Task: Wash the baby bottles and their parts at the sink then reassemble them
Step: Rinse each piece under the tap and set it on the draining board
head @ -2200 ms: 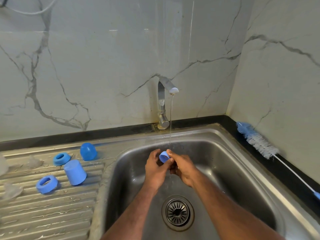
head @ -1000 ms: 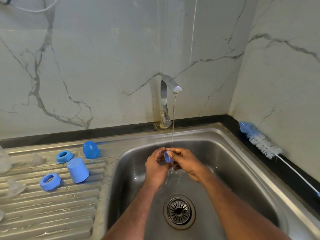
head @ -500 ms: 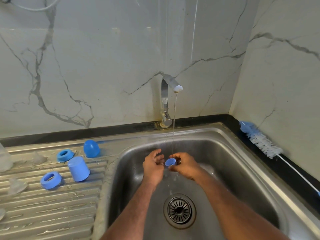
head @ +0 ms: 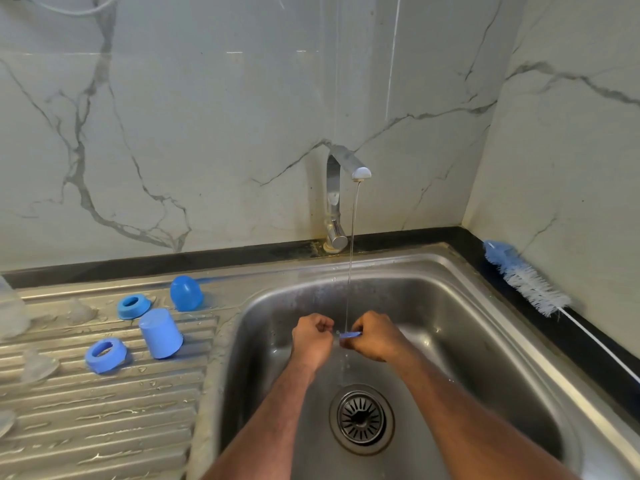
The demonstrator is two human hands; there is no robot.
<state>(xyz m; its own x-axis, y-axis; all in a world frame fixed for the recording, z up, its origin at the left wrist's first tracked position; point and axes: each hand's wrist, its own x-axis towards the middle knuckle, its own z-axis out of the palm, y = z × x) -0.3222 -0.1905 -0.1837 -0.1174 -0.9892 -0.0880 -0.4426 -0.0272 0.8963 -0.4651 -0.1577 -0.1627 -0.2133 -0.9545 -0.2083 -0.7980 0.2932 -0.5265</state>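
My right hand (head: 372,336) grips a small blue cap (head: 349,335) under the thin water stream from the tap (head: 346,174), over the steel sink (head: 450,306). Only the cap's blue rim shows past my fingers. My left hand (head: 311,336) is curled into a fist just left of the cap, holding nothing that I can see. On the drainboard (head: 104,427) to the left lie a round blue cap (head: 186,293), a blue cup-shaped cover (head: 160,333), two blue rings (head: 133,305) (head: 104,355) and clear teats (head: 38,367).
A blue and white bottle brush (head: 530,282) lies on the black counter edge at the right, its thin handle running toward me. The drain strainer (head: 362,419) sits in the basin below my hands. A clear bottle part (head: 10,313) stands at the far left edge.
The cap turned from mouth-up between both hands to edge-on in my right hand. My left hand let go of it and curled shut a little to the left.
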